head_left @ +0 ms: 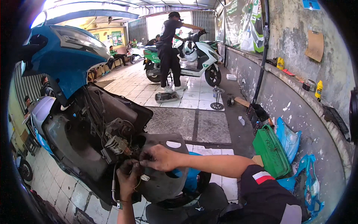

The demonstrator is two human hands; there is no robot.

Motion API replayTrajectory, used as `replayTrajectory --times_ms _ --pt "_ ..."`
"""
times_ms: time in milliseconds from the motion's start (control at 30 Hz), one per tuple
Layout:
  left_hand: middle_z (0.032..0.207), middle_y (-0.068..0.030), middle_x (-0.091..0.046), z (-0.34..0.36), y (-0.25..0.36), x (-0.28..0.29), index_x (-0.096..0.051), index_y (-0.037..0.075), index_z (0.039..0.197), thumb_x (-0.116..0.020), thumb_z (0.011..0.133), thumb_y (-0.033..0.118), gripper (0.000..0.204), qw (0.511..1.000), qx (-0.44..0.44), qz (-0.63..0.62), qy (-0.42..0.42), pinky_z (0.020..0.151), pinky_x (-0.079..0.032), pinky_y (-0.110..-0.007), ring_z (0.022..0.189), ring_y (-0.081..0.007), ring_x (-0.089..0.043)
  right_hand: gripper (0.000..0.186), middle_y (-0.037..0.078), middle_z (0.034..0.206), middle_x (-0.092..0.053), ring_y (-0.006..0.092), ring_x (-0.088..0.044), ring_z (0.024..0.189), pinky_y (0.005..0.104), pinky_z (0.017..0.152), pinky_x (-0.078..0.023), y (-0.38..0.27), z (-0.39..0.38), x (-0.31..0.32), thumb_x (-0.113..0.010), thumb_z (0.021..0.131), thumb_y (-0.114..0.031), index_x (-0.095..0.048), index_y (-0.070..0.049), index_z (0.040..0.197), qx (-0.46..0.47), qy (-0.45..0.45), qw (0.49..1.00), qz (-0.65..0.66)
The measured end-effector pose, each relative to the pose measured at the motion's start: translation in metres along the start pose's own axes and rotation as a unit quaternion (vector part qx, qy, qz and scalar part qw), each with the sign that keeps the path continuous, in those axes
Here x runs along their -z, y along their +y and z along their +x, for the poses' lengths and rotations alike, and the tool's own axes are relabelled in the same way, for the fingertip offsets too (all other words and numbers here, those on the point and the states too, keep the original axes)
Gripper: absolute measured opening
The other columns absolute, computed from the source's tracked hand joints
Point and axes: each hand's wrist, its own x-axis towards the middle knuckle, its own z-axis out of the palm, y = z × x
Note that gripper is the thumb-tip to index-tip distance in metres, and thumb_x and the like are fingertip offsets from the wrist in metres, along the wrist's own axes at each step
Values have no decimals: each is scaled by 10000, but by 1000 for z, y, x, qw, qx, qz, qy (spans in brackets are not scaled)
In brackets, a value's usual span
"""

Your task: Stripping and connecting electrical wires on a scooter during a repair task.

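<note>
My left hand (128, 175) is closed at the opened front of a blue scooter (74, 44), its fingers around a thin wire (138, 184). A white plug connector (145, 177) hangs from that wire beside the hand. From the right my right hand (160, 158) reaches in, thumb and fingertips pinched together against the left fingertips; whatever small piece is between them is hidden. Just above both hands are a finned metal part (116, 145) and a bundle of dark cables (97, 112). A grey-black plastic panel (164, 186) lies beneath my right wrist.
To the right, a green toolbox (272, 151) stands by blue body panels (288, 136) along the wall. Ahead, a person (171, 48) stands at a white and green scooter (201, 56). A metal stand (217, 98) and a grey tray (166, 97) are on the tiled floor.
</note>
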Motion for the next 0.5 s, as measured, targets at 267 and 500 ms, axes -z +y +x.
replayTrajectory --times_ms 267,500 --pt "877 -37 -695 7 -10 11 -664 -22 1003 -634 950 61 102 998 -3 45 -39 694 -503 -261 764 -102 -623 320 118 1091 -603 319 -607 1003 429 846 -517 -36 13 33 -658 875 -216 -607 -72 1156 210 -1 925 -317" --pt "841 -85 -699 13 23 0 -671 -44 980 -634 917 45 115 980 -51 179 -64 702 -509 -287 765 -112 -632 196 57 1011 -660 251 -645 992 402 845 -527 -30 19 34 -600 846 -167 -645 -100 1025 253 -103 844 -462"
